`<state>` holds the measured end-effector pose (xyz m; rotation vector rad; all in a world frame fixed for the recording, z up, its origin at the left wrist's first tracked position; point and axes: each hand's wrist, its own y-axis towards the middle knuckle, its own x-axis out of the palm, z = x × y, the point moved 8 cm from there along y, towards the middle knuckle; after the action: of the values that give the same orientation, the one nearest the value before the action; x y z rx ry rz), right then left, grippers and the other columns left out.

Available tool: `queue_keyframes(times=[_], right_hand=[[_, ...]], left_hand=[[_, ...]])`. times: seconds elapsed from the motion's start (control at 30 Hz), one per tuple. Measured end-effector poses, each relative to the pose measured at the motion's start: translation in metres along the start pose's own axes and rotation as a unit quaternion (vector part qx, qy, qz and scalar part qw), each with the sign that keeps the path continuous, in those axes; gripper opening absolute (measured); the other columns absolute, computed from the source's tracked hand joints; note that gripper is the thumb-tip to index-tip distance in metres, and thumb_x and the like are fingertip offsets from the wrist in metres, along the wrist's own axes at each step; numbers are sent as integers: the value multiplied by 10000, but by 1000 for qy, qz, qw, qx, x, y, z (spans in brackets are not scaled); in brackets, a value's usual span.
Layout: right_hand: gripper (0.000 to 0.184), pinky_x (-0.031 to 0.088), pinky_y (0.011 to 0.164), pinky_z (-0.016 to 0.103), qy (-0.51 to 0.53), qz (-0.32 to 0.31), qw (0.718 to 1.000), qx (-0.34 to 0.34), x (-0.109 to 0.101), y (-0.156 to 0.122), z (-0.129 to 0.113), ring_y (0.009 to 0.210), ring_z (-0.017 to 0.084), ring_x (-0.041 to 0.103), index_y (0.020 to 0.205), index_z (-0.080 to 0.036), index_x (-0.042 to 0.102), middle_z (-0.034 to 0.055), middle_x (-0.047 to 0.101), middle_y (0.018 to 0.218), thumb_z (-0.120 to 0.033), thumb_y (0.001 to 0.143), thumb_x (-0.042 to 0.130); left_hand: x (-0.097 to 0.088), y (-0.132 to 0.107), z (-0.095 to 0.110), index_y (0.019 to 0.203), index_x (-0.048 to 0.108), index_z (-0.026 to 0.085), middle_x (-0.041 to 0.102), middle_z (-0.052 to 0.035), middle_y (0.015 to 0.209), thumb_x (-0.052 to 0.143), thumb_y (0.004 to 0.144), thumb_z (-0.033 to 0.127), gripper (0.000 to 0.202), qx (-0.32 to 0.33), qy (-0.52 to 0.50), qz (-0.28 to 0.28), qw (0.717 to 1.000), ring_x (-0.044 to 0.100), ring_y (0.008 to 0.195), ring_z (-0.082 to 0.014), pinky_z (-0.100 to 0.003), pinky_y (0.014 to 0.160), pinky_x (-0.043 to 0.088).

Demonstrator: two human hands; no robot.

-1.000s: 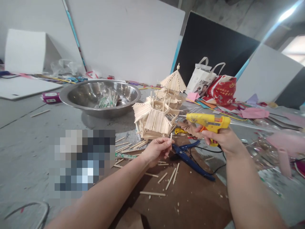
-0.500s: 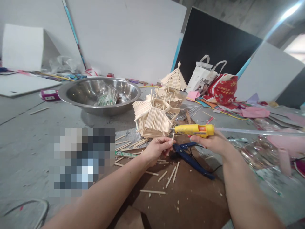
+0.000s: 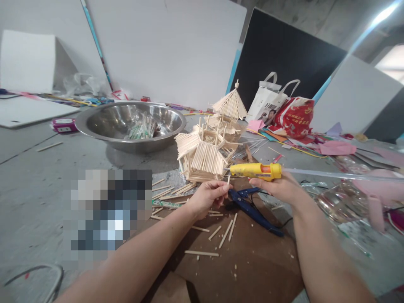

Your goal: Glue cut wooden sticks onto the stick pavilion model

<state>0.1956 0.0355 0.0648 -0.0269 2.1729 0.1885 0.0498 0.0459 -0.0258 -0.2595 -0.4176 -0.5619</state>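
My left hand (image 3: 210,195) is closed, pinching a short wooden stick (image 3: 229,180) that points upward from the fingertips. In my right hand (image 3: 274,185) is a yellow hot glue gun (image 3: 255,171), its nozzle pointing left just above the stick and a long clear glue stick (image 3: 328,173) trailing from its back. Beyond both hands stands a pavilion model (image 3: 206,158) built of thin wooden sticks, with a pointed roof tower (image 3: 232,105) behind its front part. Blue-handled cutters (image 3: 255,215) lie on the brown board (image 3: 246,269) beneath my hands.
Loose cut sticks (image 3: 226,233) are scattered on the board. A steel basin (image 3: 132,145) holding bagged sticks stands to the left. At the back right are a white paper bag (image 3: 267,103) and a red bag (image 3: 295,118). Crumpled clear plastic (image 3: 339,202) lies at the right.
The glue gun in my right hand has shifted very slightly left. My left hand keeps its pinch on the stick, and the model stays where it was.
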Motion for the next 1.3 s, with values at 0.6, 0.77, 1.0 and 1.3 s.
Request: queue_keyframes(times=[0.6, 0.77, 1.0, 1.3], right_hand=[[356, 488, 651, 301, 11, 17, 1000, -11, -2, -1, -9, 749, 196, 607, 891, -242, 637, 3, 669, 840, -493, 661, 534], [352, 485, 660, 301, -4, 19, 1000, 1, -2, -1, -11, 763, 197, 603, 884, -240, 638, 5, 669, 836, -493, 667, 525], [348, 485, 652, 317, -5, 31, 999, -18, -5, -2, -13, 755, 211, 605, 889, -240, 637, 10, 671, 823, -482, 663, 534], [352, 475, 678, 316, -20, 27, 999, 4, -6, -2, -13, 803, 217, 594, 895, -254, 639, 1, 664, 860, -496, 670, 516]], left_hand=[[1, -1, 2, 700, 592, 128, 476, 35, 495, 632, 616, 343, 234, 1, -4, -2, 1000, 388, 377, -39, -176, 353, 260], [0, -1, 1, 717, 590, 128, 477, 34, 499, 632, 615, 349, 247, -3, -4, -3, 1000, 385, 376, -38, -176, 350, 247], [0, 0, 1, 728, 588, 131, 467, 37, 508, 626, 623, 351, 247, 0, -9, -10, 1000, 391, 391, -38, -174, 355, 256], [-3, 3, 3, 747, 599, 134, 483, 32, 535, 626, 628, 335, 236, 1, -24, 0, 1000, 400, 391, -36, -177, 367, 262]])
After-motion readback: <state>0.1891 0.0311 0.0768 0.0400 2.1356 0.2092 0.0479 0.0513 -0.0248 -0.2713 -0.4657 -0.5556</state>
